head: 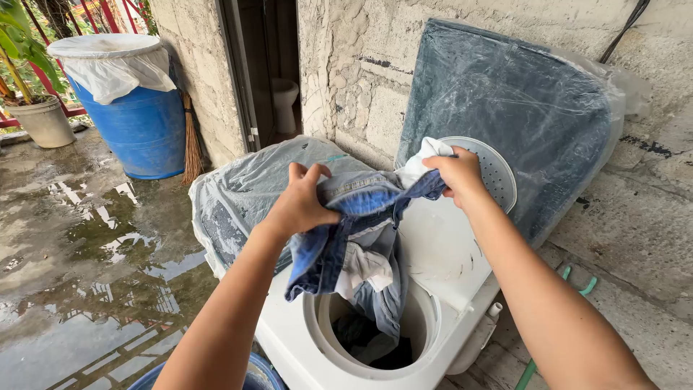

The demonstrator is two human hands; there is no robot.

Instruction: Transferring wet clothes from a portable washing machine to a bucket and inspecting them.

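A pair of blue denim jeans point(339, 245) with white inner pockets hangs between my hands, over the round tub opening point(426, 325) of a white washing machine point(440, 253). My left hand point(299, 202) grips the waistband at the left. My right hand point(456, 172) grips the other side of the waistband, close to a perforated white round lid point(498, 173). The jeans' legs dangle into the tub, where dark clothes point(368, 343) lie at the bottom.
The machine's raised lid point(512, 108) and left half point(245, 188) are wrapped in clear plastic against a rough wall. A covered blue barrel point(137, 115), a broom point(191, 137) and a potted plant point(43, 119) stand at the back left. The concrete floor point(86, 267) is wet. A green hose point(570, 278) lies right.
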